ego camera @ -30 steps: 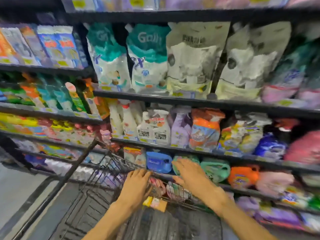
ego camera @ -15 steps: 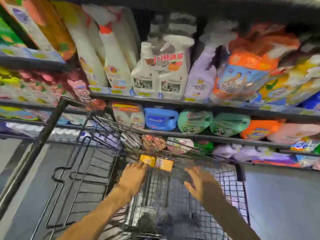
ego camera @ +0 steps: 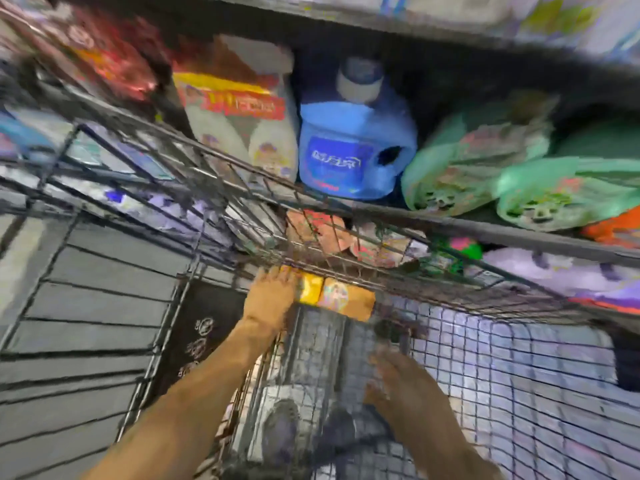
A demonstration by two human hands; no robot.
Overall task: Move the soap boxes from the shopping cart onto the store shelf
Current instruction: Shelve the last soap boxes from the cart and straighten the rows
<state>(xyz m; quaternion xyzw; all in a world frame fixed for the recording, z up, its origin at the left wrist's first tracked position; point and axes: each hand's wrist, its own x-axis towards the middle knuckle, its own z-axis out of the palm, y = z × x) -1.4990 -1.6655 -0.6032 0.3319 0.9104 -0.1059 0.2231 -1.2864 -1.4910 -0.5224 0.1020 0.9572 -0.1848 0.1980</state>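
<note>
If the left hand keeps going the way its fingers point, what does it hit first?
Most likely the yellow-and-orange soap box in the wire shopping cart. The left hand already seems to be at its left end, though blur hides whether they touch.

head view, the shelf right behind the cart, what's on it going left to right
red and yellow pack of white bottles → blue jug → green pouch → second green pouch. The orange item at the far right edge is cut off and blurred.
</note>
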